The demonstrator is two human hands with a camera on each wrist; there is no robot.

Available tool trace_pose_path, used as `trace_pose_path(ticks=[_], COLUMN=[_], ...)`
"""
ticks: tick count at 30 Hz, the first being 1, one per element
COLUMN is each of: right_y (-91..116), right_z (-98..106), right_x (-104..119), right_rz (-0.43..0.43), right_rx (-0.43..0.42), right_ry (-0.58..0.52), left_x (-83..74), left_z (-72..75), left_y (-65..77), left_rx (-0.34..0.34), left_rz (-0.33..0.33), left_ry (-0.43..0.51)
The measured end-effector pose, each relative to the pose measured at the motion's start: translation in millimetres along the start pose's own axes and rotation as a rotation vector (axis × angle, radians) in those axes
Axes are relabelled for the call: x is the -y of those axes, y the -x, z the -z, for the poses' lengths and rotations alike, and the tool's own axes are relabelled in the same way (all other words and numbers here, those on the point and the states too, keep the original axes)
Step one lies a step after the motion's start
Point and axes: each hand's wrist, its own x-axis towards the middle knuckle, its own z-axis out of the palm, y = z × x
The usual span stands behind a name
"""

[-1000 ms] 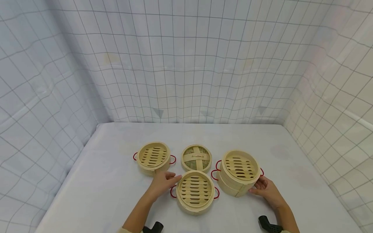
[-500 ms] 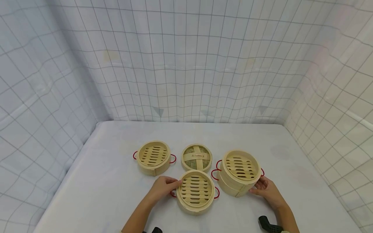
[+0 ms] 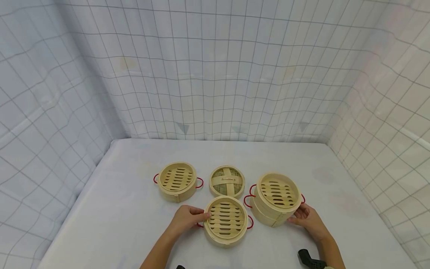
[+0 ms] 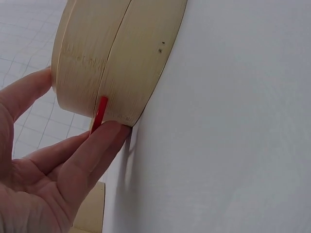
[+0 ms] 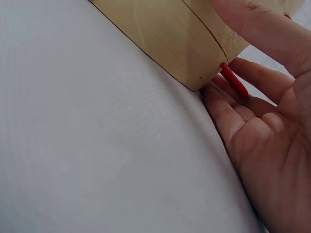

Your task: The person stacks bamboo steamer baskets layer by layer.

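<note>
Grips front bamboo basket point(image 3: 226, 222), lower centre of frame, between thumb and fingers of left hand point(image 3: 188, 217); clasps two-tier bamboo stack point(image 3: 270, 209), lower right, between thumb and fingers of right hand point(image 3: 307, 222).

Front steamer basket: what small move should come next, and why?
Probably raise the front basket slightly with the left hand: its thumb is at the top edge and its fingers near the bottom, while the right hand holds the neighboring stack.

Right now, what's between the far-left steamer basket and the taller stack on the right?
In the head view, the woven lid lies between them; the front basket, held by the left hand, shows just below it.
</note>
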Motion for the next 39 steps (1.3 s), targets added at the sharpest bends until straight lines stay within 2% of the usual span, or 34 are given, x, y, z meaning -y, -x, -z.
trace_pose_path(ticks=[7,21,34,39], right_y=[0.9,1.5,1.1,0.8], right_z=[0.0,-0.5,-0.6,0.0], right_x=[-0.9,0.7,0.2,-0.4], right_rz=[0.023,0.020,0.030,0.037], right_rx=[0.008,0.014,0.018,0.027], right_ry=[-0.024,-0.035,-0.038,-0.049], left_x=[-0.7,1.7,-1.5,-6.5], left_z=[-3.5,-5.3,-5.3,-3.9], left_y=[1.2,-0.3,0.2,3.3], left_rx=[-0.027,-0.069,-0.082,-0.066], left_rz=[0.005,0.026,0.042,0.039], left_ry=[0.051,0.014,0.012,0.033])
